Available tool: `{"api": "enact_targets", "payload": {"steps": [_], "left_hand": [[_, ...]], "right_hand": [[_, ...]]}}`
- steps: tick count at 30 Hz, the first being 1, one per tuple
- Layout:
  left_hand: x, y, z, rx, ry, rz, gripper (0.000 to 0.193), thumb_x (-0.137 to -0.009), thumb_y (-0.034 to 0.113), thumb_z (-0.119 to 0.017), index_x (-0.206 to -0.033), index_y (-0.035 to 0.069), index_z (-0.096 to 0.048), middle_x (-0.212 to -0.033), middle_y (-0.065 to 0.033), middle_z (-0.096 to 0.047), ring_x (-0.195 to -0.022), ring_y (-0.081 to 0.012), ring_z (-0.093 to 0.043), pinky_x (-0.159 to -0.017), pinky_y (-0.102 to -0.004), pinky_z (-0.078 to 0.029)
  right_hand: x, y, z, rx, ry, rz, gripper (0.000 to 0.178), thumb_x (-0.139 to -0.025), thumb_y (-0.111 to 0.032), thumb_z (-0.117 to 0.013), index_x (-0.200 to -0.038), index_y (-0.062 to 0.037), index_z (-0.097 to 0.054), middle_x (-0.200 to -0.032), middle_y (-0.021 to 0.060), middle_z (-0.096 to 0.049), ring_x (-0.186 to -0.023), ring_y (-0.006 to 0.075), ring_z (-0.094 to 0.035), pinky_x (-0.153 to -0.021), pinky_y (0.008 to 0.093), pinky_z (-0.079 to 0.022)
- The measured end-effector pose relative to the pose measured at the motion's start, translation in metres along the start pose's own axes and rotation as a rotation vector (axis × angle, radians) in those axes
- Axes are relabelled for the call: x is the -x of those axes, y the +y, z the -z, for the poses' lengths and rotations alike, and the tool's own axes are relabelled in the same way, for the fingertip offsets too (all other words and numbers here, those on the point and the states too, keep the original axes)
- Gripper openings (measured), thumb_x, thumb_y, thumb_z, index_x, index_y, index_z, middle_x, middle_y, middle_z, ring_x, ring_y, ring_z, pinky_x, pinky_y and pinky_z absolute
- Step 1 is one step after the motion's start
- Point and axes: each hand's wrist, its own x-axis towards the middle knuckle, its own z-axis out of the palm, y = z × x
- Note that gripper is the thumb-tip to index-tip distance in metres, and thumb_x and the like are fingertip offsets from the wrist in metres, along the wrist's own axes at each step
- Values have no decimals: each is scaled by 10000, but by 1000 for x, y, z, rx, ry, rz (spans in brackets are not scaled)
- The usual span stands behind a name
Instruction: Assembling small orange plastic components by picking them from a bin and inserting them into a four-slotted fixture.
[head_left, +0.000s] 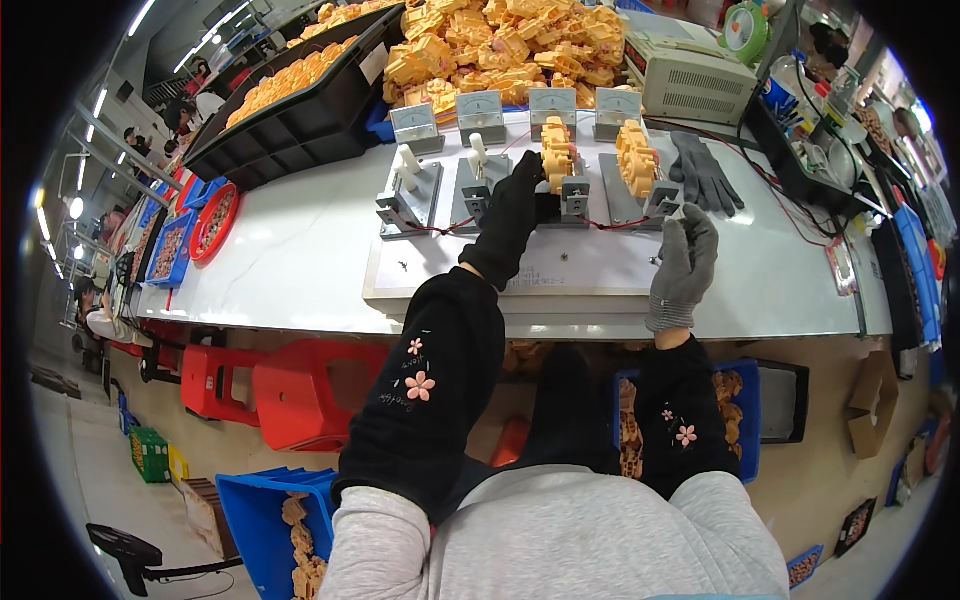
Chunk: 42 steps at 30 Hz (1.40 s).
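My left hand (514, 212), in a black glove, is at the third test fixture from the left. Its fingers stretch up beside a yellow plastic part (557, 152) on that fixture, and the thumb points toward the metal bracket (574, 194). Whether it touches the part I cannot tell. My right hand (686, 258), in a grey glove, is just in front of the fourth fixture's bracket (661, 200). Its fingers are bent together, with a small shiny tip beside them. Another yellow plastic part (636, 160) stands on the fourth fixture. The two left fixtures (412, 195) carry bare white posts.
Dial meters (480, 112) line up behind the fixtures. Beyond lie a heap of yellow parts (510, 50) and a black crate (290, 125). A loose grey glove (704, 172) lies right, near a beige instrument (690, 72). Red stools (310, 390) and blue bins (265, 520) stand below.
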Motion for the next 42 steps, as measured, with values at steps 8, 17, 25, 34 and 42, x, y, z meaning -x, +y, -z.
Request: {"api": "enact_targets", "payload": {"steps": [8,17,25,34,42], "left_hand": [[3,-5,4,66,-12,17,403,-943,297,-316,-1224,35,-441,-1139,-93,-536,-920,-195,-595,-762,-297,-485],[-4,39,-5,-653,-143,-132,916,-705,443,-679,-1359,17,-199,-1327,-190,-343,-1206,-270,-373,-956,-335,-345],[39,51,-11,-795,-20,-221,770,-734,321,-683,-1318,22,-281,-1264,-196,-385,-1061,-277,-477,-838,-335,-425],[257,89,197,-1037,800,-390,257,-752,103,-654,-998,55,-596,-692,-10,-528,-613,-69,-496,-567,-228,-432],[661,48,347,-1002,1722,84,278,-786,141,-603,-1046,43,-595,-818,-18,-599,-707,-83,-537,-608,-244,-454]], "right_hand": [[0,-2,-2,-16,2,-37,265,-811,-78,-593,-1043,27,-516,-771,-11,-494,-664,48,-436,-600,185,-396],[-1,-2,0,34,31,-36,259,-802,-81,-597,-1031,22,-531,-751,-11,-491,-625,50,-432,-569,192,-400],[-1,-1,4,28,16,-65,263,-802,-82,-590,-1039,16,-530,-769,-8,-492,-651,53,-445,-579,195,-403],[-39,34,15,251,-377,792,184,-826,-146,-488,-895,-23,-607,-915,109,-582,-805,233,-561,-728,299,-444],[6,-14,-32,179,-251,535,277,-817,-200,-505,-591,-41,-512,-565,22,-460,-481,133,-429,-446,231,-319]]}}
